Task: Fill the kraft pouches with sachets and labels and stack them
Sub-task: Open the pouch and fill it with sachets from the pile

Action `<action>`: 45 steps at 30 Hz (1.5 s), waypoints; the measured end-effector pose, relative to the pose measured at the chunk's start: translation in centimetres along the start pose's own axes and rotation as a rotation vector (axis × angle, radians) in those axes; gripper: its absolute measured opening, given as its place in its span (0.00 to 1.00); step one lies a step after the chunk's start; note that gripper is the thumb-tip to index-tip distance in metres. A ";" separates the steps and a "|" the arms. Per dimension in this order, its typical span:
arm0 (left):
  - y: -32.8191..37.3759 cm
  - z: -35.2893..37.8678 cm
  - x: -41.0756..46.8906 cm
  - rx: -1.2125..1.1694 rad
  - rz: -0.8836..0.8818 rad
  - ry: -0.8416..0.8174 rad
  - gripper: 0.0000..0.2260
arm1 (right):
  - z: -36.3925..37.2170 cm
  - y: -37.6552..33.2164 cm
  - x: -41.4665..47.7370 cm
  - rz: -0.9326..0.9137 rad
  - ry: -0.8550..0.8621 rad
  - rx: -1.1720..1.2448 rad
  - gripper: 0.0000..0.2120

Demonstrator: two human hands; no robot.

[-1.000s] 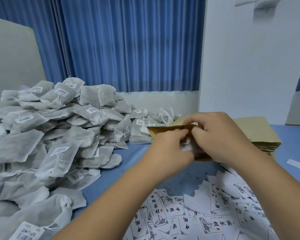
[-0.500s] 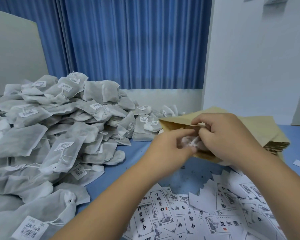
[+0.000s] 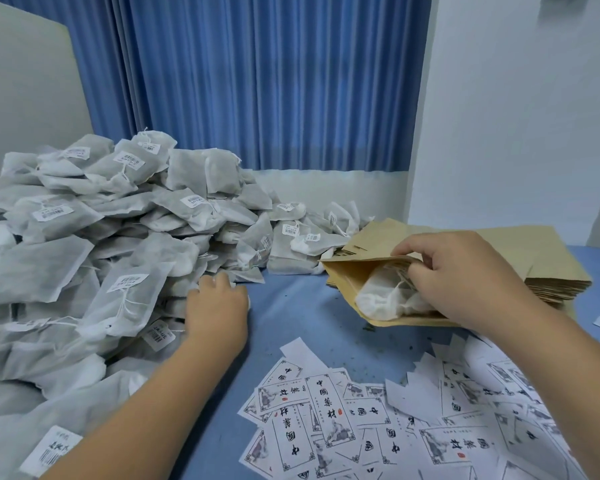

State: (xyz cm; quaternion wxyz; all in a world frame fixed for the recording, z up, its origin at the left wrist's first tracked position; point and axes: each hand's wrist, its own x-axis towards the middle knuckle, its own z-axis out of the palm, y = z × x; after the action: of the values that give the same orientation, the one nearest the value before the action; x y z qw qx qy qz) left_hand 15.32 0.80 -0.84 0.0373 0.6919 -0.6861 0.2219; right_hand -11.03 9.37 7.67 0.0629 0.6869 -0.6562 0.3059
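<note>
Labels [image 3: 329, 417] of white paper printed with black characters lie scattered on the blue tabletop [image 3: 291, 317]. Beyond, the left hand [image 3: 217, 306] meets the heap of white mesh sachets [image 3: 118, 237], its grip unclear. The right hand [image 3: 465, 275] pinches open a brown kraft pouch [image 3: 352, 273] holding one sachet [image 3: 378, 299], against the stacked pouches [image 3: 534, 258].

Two bare hands reach forward, well apart from each other.
The left hand [image 3: 215, 306] comes in from 7 o'clock, its forearm pointing to 1 o'clock. It is palm down, with fingers bent downward and their tips hidden, so a grasp cannot be told. The right hand [image 3: 465, 275] comes in from 4 o'clock, at 3 o'clock of the left. Its fingers curl over the upper lip of the kraft pouch [image 3: 349, 277] and hold it.
</note>
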 end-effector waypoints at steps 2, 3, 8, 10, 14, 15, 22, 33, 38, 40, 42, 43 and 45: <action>-0.1 0.3 0.6 0.037 0.009 -0.001 0.15 | 0.0 0.1 0.0 -0.003 0.006 -0.003 0.16; -0.1 0.5 0.8 0.045 0.007 -0.005 0.15 | 0.0 0.2 0.0 -0.005 0.011 -0.002 0.16; 0.0 0.9 1.4 -0.014 -0.027 -0.007 0.13 | 0.1 0.6 0.1 -0.020 0.025 0.009 0.16; 0.1 0.9 1.4 -0.043 -0.019 0.000 0.13 | 0.1 0.6 0.1 -0.021 0.014 0.006 0.16; 0.3 0.3 1.3 -0.203 0.026 0.083 0.09 | 0.2 0.6 0.3 -0.021 0.007 -0.010 0.16; 0.4 -0.2 1.2 -0.273 0.049 0.127 0.07 | 0.2 0.6 0.3 -0.021 0.012 -0.010 0.16; 4.2 -2.6 -0.5 -0.863 0.169 0.295 0.04 | 0.1 0.8 0.3 -0.033 0.020 -0.013 0.16; 4.8 1.2 -0.6 -0.576 0.186 -0.081 0.24 | 0.5 1.0 0.4 -0.037 -0.005 -0.007 0.16; 5.8 0.6 -0.9 -0.450 0.078 -0.191 0.24 | 0.6 0.9 0.4 -0.028 -0.007 0.001 0.16; 5.8 0.6 -0.8 -0.454 0.055 -0.192 0.23 | 0.6 1.0 0.4 -0.028 -0.009 0.004 0.16; 5.5 0.8 -0.6 -0.440 0.052 -0.158 0.23 | 0.5 1.0 0.4 -0.026 -0.011 0.015 0.16; 5.3 0.9 -0.4 -0.437 0.055 -0.139 0.23 | 0.5 1.0 0.4 -0.024 -0.012 0.018 0.16; 4.7 1.2 0.0 -0.453 0.059 -0.109 0.22 | 0.4 1.0 0.3 -0.023 -0.014 0.016 0.16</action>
State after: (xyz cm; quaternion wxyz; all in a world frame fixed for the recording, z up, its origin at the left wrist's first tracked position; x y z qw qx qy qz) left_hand 11.05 0.08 -3.14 0.1479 0.6566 -0.7392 0.0257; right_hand -11.79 8.76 7.19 0.0561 0.6970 -0.6463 0.3056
